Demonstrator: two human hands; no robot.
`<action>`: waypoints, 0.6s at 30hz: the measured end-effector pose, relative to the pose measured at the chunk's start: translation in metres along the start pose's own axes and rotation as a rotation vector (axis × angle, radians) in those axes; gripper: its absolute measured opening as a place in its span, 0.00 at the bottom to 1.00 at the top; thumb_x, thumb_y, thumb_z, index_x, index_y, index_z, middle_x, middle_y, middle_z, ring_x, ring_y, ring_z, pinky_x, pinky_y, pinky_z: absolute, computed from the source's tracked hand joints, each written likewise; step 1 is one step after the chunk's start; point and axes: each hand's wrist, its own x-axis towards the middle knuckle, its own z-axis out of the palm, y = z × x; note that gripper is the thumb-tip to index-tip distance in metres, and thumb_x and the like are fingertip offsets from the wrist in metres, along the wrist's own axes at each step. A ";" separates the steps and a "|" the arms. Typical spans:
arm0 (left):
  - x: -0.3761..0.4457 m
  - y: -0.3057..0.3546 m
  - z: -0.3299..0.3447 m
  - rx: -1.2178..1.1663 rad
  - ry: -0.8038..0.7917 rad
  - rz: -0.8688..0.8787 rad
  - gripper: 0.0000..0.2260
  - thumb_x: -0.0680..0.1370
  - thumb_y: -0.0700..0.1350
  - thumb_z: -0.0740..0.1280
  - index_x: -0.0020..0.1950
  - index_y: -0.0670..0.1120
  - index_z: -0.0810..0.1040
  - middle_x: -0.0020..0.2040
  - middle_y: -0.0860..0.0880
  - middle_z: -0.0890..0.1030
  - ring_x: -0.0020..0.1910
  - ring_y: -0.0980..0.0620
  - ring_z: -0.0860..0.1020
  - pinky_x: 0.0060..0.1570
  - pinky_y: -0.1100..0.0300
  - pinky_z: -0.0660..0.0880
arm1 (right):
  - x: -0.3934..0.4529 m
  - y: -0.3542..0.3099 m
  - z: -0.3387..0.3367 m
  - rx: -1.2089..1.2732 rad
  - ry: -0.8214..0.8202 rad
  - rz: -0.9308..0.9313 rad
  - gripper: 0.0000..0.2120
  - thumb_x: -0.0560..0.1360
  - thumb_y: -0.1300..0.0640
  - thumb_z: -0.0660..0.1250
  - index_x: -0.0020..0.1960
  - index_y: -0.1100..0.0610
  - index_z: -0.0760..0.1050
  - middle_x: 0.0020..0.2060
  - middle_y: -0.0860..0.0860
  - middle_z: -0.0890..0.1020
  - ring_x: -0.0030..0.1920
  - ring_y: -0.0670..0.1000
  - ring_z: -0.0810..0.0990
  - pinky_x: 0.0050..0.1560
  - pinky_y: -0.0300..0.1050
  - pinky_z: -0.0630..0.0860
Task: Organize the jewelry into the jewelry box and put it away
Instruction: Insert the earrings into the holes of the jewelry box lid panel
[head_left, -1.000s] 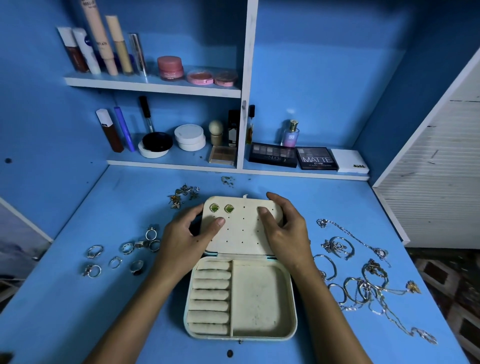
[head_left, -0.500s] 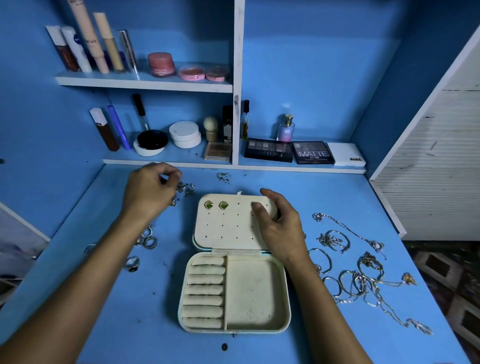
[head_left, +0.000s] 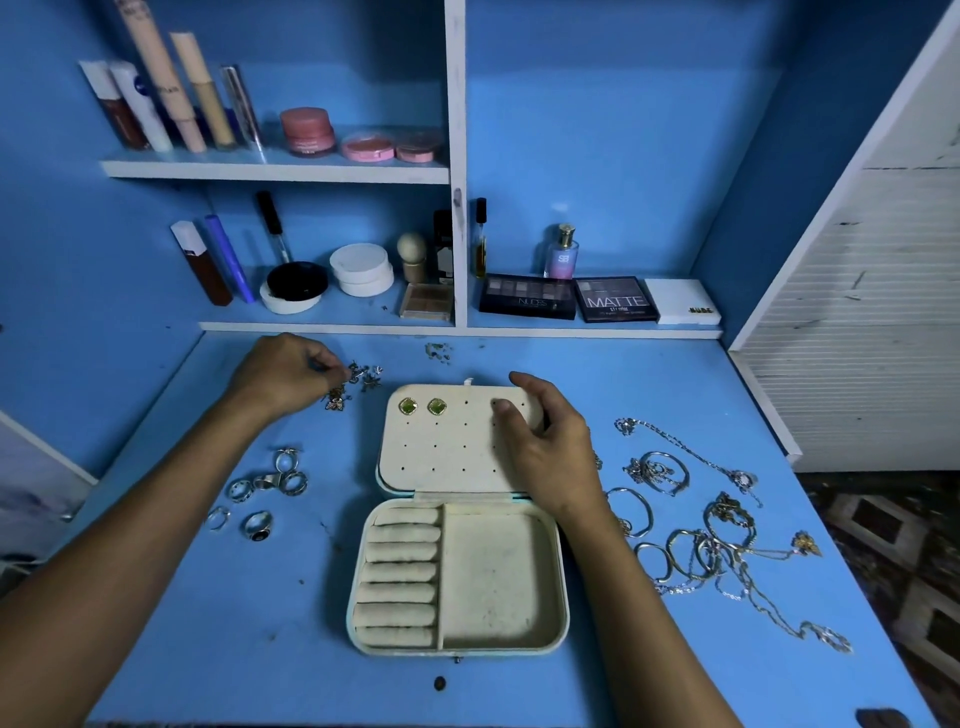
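A blue desk (head_left: 623, 374) fills the lower view, its paint scuffed and flecked with dark specks, set into a blue-walled alcove; a white slatted panel (head_left: 862, 332) stands at the right edge, and patterned flooring shows beyond it; two white-edged shelves (head_left: 275, 169) cross the back wall, split by a white upright.

The cream jewelry box (head_left: 457, 571) lies open at the middle of the desk; its near half holds a column of ring rolls at left and a plain compartment at right; its lid (head_left: 447, 447) lies flat behind, punched with small holes, and two green earrings (head_left: 422, 406) sit in its top-left corner.

On the lower shelf a dark palette reading "NUDES" (head_left: 527, 297) lies beside another reading "MATTE" (head_left: 615, 299), then a white case marked "NUDE" (head_left: 683, 301); a small perfume bottle (head_left: 562, 253) behind them bears "SB"; on the upper shelf a white tube (head_left: 143, 106) carries a dark blue round logo, too small to read.

The right hand (head_left: 550, 447) rests on the lid's right side, fingers gently bent and thumb laid on the panel; the left hand (head_left: 285, 374) reaches to a cluster of small earrings (head_left: 358, 382) behind the box at left, fingertips drawn together on one piece.

Chains and bangles (head_left: 701, 525) sprawl to the right of the box; rings (head_left: 265, 491) lie scattered to its left.
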 end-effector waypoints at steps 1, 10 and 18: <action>0.001 0.001 0.000 0.012 0.000 -0.014 0.05 0.73 0.51 0.74 0.43 0.50 0.86 0.42 0.53 0.84 0.45 0.54 0.79 0.46 0.61 0.72 | 0.000 0.000 0.000 0.000 0.001 0.005 0.13 0.79 0.53 0.68 0.63 0.48 0.77 0.23 0.41 0.67 0.25 0.44 0.63 0.30 0.31 0.66; 0.003 0.001 0.003 0.065 0.014 -0.085 0.05 0.73 0.51 0.74 0.39 0.52 0.84 0.40 0.53 0.83 0.43 0.53 0.78 0.47 0.61 0.74 | -0.001 -0.002 -0.001 0.010 -0.002 0.006 0.13 0.79 0.53 0.68 0.63 0.48 0.77 0.20 0.41 0.64 0.24 0.44 0.62 0.29 0.30 0.64; 0.005 -0.003 0.002 0.010 0.050 -0.047 0.04 0.74 0.48 0.74 0.42 0.49 0.85 0.42 0.51 0.85 0.47 0.51 0.81 0.51 0.57 0.77 | -0.001 -0.004 -0.001 0.007 -0.004 0.011 0.13 0.79 0.54 0.68 0.64 0.48 0.77 0.20 0.42 0.63 0.24 0.44 0.62 0.28 0.29 0.63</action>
